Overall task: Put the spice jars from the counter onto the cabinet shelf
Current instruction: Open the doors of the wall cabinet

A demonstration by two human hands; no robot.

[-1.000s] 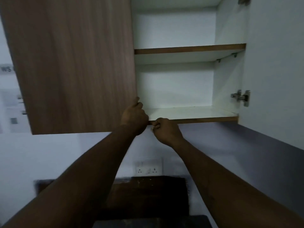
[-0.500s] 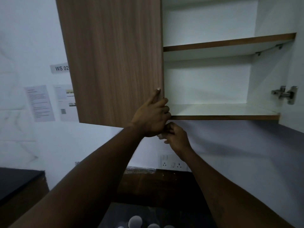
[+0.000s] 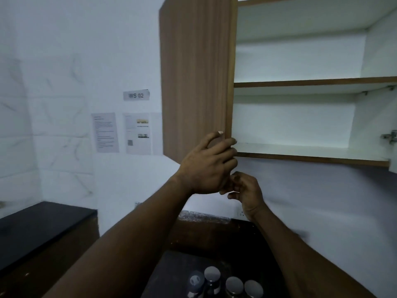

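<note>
Fingers (image 3: 227, 143) of left hand (image 3: 206, 166) spread, curled on cabinet door (image 3: 193, 78) edge, frame centre; right hand (image 3: 247, 192) loosely curled, seemingly empty; door-opening step; next, reach down to spice jars (image 3: 225, 282), bottom centre.

This is a kitchen, though one set up as a numbered workstation rather than a lived-in home. A wood-grain wall cabinet (image 3: 194, 78) hangs open above a dark stone counter (image 3: 219, 261), showing white shelves (image 3: 300, 148) with wood edging and a metal door hinge (image 3: 390, 137), and a cluster of spice jars (image 3: 225, 282) with round lids stands on the counter below. The marbled white wall tiles (image 3: 43, 125) suit a kitchen, while the taped-up "WS 02" label (image 3: 136, 95) and the printed instruction sheets (image 3: 121, 132) beside the cabinet suggest a test or training space.
</note>
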